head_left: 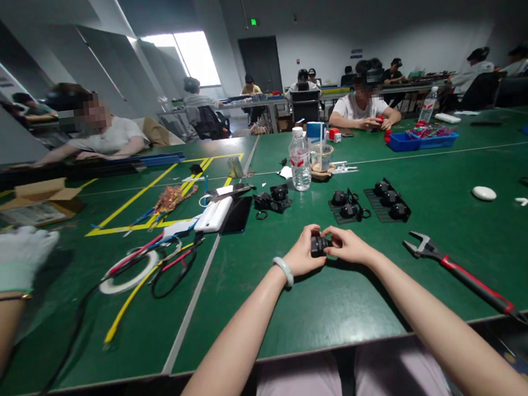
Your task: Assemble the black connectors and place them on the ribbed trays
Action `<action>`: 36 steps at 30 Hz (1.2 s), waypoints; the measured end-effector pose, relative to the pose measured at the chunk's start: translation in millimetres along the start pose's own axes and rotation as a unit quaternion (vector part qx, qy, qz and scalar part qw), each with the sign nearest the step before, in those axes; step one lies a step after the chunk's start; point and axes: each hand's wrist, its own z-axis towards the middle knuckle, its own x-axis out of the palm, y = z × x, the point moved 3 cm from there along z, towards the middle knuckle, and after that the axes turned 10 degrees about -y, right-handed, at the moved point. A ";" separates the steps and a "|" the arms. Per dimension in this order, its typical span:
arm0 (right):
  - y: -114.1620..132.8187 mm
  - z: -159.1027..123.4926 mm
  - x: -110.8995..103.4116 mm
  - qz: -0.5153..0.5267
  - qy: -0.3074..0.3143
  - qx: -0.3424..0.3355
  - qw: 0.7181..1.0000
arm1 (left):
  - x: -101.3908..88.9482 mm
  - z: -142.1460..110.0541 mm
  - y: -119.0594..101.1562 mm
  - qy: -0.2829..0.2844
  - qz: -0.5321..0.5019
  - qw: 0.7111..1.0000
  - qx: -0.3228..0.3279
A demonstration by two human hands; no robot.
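Just above the green table, my left hand [304,249] is closed around a small black ribbed plastic fitting [318,246], with a bangle on that wrist. From the other side, the fingertips of my right hand [348,245] pinch the fitting's right end. Its inner side is hidden by my fingers. Beyond my hands lie similar black parts in three groups: a loose cluster [274,199], a second group [348,206] on a dark mesh piece, and a third row [389,199] on another. An adjustable wrench [466,276] with a red and black handle rests to the right.
A water bottle [300,161] stands behind the black parts. On the left are a white power bank [215,214], a tape roll [129,272], cables and a co-worker's gloved hand [11,260]. A white earbud case [483,192] lies right. Other people sit across the table.
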 end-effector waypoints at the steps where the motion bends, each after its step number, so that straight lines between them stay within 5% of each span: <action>1: -0.1 0.0 0.2 -0.002 0.000 -0.001 1.000 | -0.1 -0.2 0.0 -0.002 -0.001 1.000 0.000; 36: 3.3 1.4 2.5 -0.017 -0.002 0.030 0.999 | 0.2 2.5 -1.5 0.007 -0.010 1.000 -0.002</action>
